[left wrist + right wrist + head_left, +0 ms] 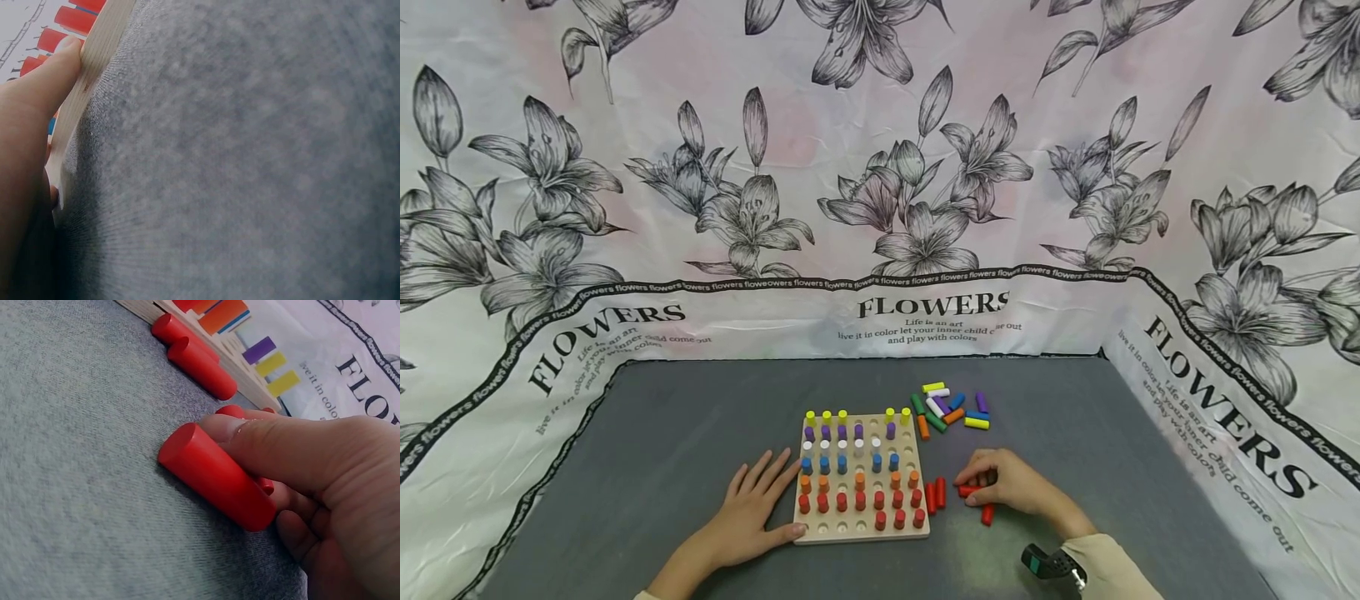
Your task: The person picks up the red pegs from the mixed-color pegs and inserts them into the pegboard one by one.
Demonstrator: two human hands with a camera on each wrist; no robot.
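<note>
On a gray table [662, 442], a pegboard [861, 537] stood partly filled, one red row [860, 501] complete, others gapped.
A left hand [748, 512], fingers spread, touched its edge; alongside, a right hand [1009, 482] pinched a red peg [969, 492]. Loose pegs [953, 416] remained.

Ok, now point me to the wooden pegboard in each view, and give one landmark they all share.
Head: the wooden pegboard lies low in the middle, just right of the left hand.
Left wrist: upper left, its pale edge slanting down beside that hand.
Right wrist: top middle, partly cut off, beyond two loose red pegs.
Shared landmark: the white printed cloth, at the back, top left and top right respectively.
</note>
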